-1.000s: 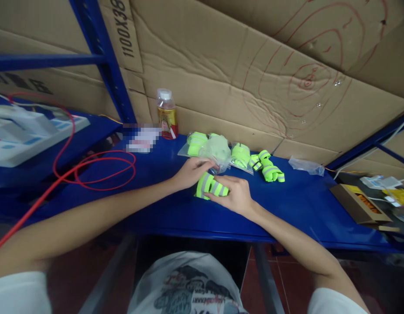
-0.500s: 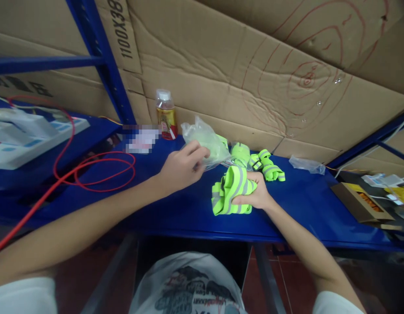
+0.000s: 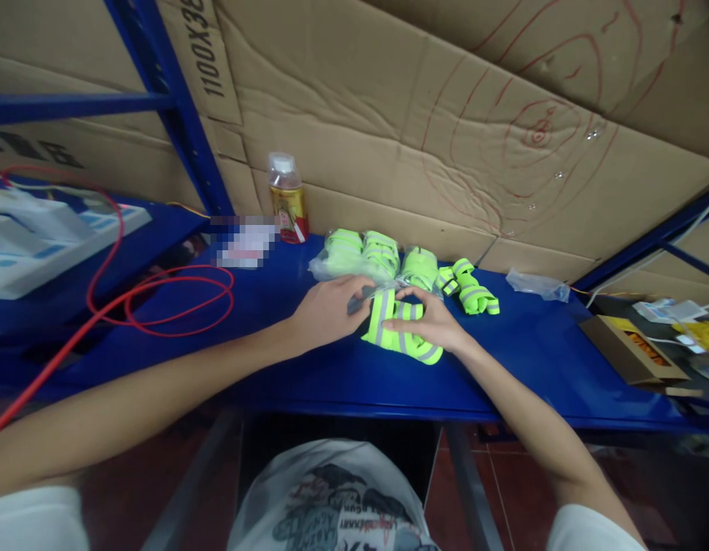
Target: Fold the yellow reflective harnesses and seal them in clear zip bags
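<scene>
In the head view, my right hand [image 3: 429,321] grips a folded bundle of fluorescent yellow-green reflective safety strap [image 3: 409,340] with grey stripes, thumb across its front. The fingers of my left hand [image 3: 334,310] are curled in a pinch at the bundle's upper left edge; the fingertips are partly hidden. Just behind the hands lie clear plastic bags [image 3: 346,256] with similar yellow-green bundles inside. Another bagged bundle [image 3: 419,268] is to their right. Farther right, an unbagged strap bundle [image 3: 475,295] with a black buckle lies loose on the blue table [image 3: 308,379].
A bottle [image 3: 287,203] of red liquid stands against the cardboard wall [image 3: 343,115]. Red cable [image 3: 176,333] loops over the table's left side, near a white power strip [image 3: 73,245]. At right are a flat plastic bag [image 3: 538,286] and an open cardboard box [image 3: 633,352].
My left hand has come away from the plastic bag behind and moved down to the strap bundle. The bag now lies flatter. My right hand has shifted slightly left and turned the bundle.
</scene>
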`<action>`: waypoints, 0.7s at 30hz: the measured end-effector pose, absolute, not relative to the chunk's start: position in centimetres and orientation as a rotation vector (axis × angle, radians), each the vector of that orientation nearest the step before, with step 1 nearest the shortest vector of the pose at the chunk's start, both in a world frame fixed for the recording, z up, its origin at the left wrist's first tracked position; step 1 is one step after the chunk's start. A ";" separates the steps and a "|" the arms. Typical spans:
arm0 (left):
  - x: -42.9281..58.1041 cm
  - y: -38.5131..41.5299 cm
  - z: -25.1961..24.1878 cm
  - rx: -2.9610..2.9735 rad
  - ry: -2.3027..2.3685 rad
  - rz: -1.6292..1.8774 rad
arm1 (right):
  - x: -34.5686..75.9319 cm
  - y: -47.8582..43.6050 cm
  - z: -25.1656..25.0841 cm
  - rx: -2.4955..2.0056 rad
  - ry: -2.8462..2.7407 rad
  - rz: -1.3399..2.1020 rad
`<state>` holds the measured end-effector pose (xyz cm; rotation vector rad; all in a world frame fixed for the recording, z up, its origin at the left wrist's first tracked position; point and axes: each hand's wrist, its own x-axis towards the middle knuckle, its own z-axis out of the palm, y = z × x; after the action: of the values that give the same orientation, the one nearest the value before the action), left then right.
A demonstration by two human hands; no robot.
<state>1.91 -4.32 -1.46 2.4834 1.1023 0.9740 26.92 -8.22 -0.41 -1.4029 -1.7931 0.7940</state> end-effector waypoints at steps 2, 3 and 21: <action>2.0 -4.5 -1.9 2.593 1.070 1.011 | 27.1 -7.9 -0.7 -1.370 -1.773 0.758; 2.1 -4.5 -2.1 2.663 1.038 1.035 | 27.1 -7.9 -0.8 -1.350 -1.763 0.748; 2.1 -4.2 -2.5 3.038 0.622 1.476 | 26.4 -7.7 -2.6 -1.314 -1.785 0.460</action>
<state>2.11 -4.16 -2.54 3.0384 0.6220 1.4758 26.44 -7.66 -2.58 -1.3145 -1.7850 0.4602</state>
